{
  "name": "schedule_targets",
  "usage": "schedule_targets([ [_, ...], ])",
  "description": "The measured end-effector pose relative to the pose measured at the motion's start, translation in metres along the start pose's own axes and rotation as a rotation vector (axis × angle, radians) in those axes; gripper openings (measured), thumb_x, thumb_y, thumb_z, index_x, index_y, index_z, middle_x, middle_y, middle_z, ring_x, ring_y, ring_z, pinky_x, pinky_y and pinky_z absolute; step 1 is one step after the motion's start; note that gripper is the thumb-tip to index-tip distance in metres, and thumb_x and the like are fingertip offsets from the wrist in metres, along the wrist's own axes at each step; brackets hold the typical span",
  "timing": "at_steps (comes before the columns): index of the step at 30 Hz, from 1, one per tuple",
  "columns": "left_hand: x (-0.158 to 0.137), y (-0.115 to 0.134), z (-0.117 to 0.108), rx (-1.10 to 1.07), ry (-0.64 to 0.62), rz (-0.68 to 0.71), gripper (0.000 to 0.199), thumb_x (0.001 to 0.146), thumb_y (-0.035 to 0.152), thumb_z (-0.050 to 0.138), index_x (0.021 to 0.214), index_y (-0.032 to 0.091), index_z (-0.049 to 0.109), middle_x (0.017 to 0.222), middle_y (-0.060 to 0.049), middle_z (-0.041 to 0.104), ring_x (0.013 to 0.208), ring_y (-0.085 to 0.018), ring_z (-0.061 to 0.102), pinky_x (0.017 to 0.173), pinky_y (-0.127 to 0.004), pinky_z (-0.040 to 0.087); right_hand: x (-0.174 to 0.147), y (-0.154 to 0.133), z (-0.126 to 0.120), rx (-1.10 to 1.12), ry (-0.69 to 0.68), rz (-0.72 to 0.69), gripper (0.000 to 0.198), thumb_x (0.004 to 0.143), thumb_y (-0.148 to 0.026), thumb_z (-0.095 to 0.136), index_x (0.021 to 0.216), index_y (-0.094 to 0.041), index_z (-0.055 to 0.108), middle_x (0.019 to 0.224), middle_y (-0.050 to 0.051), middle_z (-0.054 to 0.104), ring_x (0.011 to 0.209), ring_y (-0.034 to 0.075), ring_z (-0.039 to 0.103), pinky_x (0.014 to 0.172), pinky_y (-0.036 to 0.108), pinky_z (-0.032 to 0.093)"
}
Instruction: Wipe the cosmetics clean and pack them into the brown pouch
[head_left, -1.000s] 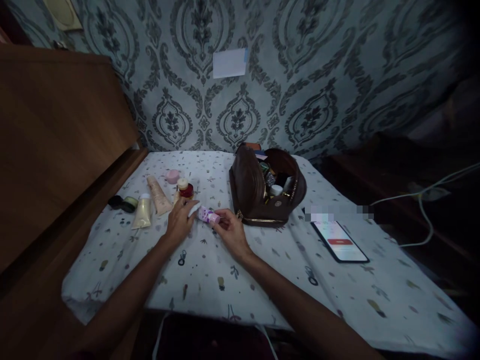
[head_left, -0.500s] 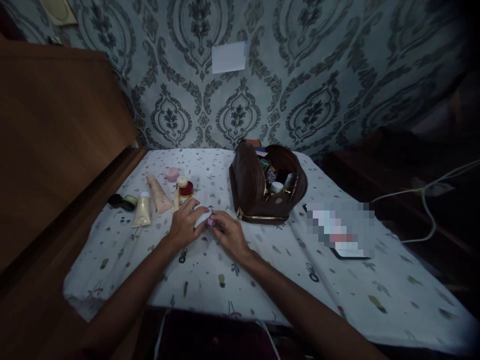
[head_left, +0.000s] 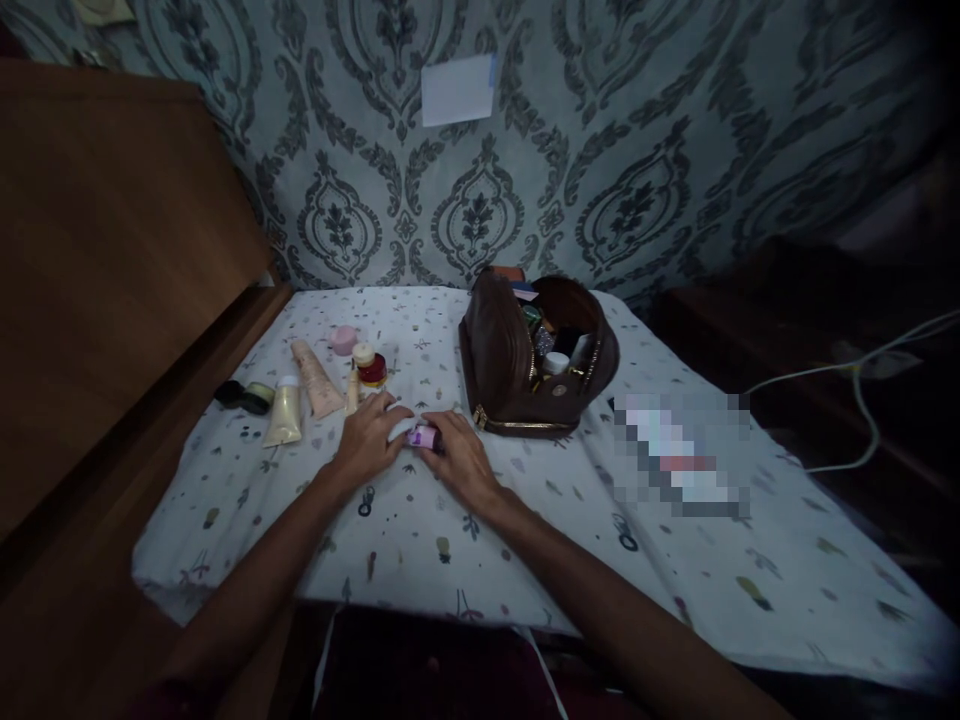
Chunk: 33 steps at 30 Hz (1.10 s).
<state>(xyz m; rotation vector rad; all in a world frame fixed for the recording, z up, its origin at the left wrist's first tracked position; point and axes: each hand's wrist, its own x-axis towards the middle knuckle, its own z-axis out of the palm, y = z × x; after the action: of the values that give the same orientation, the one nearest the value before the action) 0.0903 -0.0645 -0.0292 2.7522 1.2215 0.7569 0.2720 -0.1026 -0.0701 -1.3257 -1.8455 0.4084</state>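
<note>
Between my two hands, just above the cloth, is a small bottle (head_left: 424, 437) with a purple and pale label and a dark end. My right hand (head_left: 463, 462) is closed on its right end, with the thumb below and the fingers over the top. My left hand (head_left: 369, 438) curls its thumb and index finger round the pale left end, which is partly hidden. Behind that hand stand a dark red jar (head_left: 373, 370) and a cream-topped container (head_left: 363, 354). A slim beige tube (head_left: 352, 390) stands close to its knuckles.
An open brown cosmetic bag (head_left: 499, 350) full of small items stands right of centre. To the left are a peach tube (head_left: 315, 378), a yellowish tube (head_left: 285, 412), a pink jar (head_left: 344, 340) and a dark open compact (head_left: 247, 395). A blurred-out object (head_left: 679, 455) lies right.
The small bottle has turned between my hands, so its purple label now shows where a white surface showed before. My left fingers have spread slightly. The camera view has shifted a little.
</note>
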Motion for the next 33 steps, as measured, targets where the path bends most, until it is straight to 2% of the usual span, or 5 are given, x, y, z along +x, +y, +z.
schedule_targets([
  [5, -0.001, 0.011, 0.000, -0.047, -0.022, 0.134, 0.034, 0.098, 0.036, 0.046, 0.119, 0.020, 0.066, 0.105, -0.009, 0.058, 0.099, -0.024, 0.055, 0.083, -0.035, 0.049, 0.001, -0.003, -0.002, -0.061, -0.020, 0.078, 0.039, 0.078, -0.014, 0.066, 0.117, -0.017, 0.062, 0.108, 0.010, 0.067, 0.100, 0.026, 0.060, 0.090, 0.039, 0.048],
  [8, 0.000, -0.001, -0.002, 0.007, -0.051, 0.056, 0.036, 0.101, 0.029, 0.038, 0.115, 0.019, 0.069, 0.104, -0.009, 0.059, 0.100, -0.024, 0.055, 0.085, -0.037, 0.049, 0.002, -0.004, -0.003, -0.099, -0.049, 0.085, 0.039, 0.078, -0.020, 0.071, 0.115, -0.014, 0.062, 0.108, 0.012, 0.066, 0.100, 0.027, 0.059, 0.090, 0.039, 0.047],
  [15, 0.002, -0.027, -0.005, 0.053, -0.059, -0.109, 0.029, 0.096, 0.023, 0.046, 0.096, 0.018, 0.075, 0.092, -0.009, 0.059, 0.093, -0.025, 0.056, 0.083, -0.038, 0.049, 0.004, -0.001, -0.008, -0.115, -0.090, 0.025, 0.018, 0.084, -0.031, 0.070, 0.095, -0.017, 0.068, 0.090, 0.007, 0.062, 0.086, 0.022, 0.056, 0.080, 0.034, 0.045],
  [24, -0.001, 0.001, -0.004, -0.384, -0.082, 0.034, 0.024, 0.096, 0.030, 0.053, 0.111, 0.022, 0.070, 0.099, -0.006, 0.058, 0.094, -0.020, 0.059, 0.083, -0.031, 0.049, 0.006, 0.001, -0.007, -0.141, -0.095, 0.018, 0.010, 0.083, -0.025, 0.069, 0.087, -0.017, 0.065, 0.083, 0.005, 0.061, 0.081, 0.020, 0.053, 0.075, 0.031, 0.042],
  [33, -0.031, -0.044, -0.020, -0.227, -0.143, -0.090, 0.022, 0.095, 0.030, 0.052, 0.108, 0.021, 0.068, 0.102, -0.006, 0.061, 0.099, -0.023, 0.060, 0.087, -0.036, 0.048, 0.007, -0.003, -0.012, -0.125, -0.129, 0.033, 0.021, 0.084, -0.032, 0.070, 0.097, -0.015, 0.068, 0.088, 0.006, 0.061, 0.087, 0.022, 0.056, 0.079, 0.033, 0.043],
])
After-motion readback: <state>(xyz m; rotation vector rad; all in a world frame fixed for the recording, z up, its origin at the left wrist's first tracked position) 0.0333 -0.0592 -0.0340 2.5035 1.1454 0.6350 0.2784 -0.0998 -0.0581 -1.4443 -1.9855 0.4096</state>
